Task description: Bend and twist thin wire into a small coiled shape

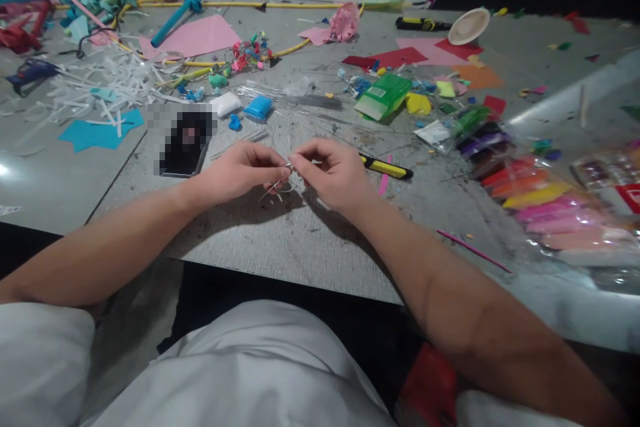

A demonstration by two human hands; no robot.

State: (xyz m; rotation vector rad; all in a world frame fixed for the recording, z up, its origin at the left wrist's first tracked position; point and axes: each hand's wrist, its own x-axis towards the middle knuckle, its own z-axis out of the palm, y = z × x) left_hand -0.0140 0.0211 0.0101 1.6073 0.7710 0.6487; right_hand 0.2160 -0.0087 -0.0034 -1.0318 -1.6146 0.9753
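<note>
Over the near middle of the table, my left hand and my right hand meet fingertip to fingertip. Both are closed in a pinch on thin, pale wire, whose loose ends stick out below the left fingers. A small loop of it curves beneath the fingertips; the pinched part is mostly hidden. Just beyond my right wrist lies a yellow and black utility knife, partly covered by the hand. A phone rests left of my left hand. A blue clay packet and a white packet lie past the hands.
White paper strips and a blue paper piece spread at left. Coloured clay packs crowd the right. A green packet, a second knife and a white bowl lie farther back. A pink stick lies near my right forearm.
</note>
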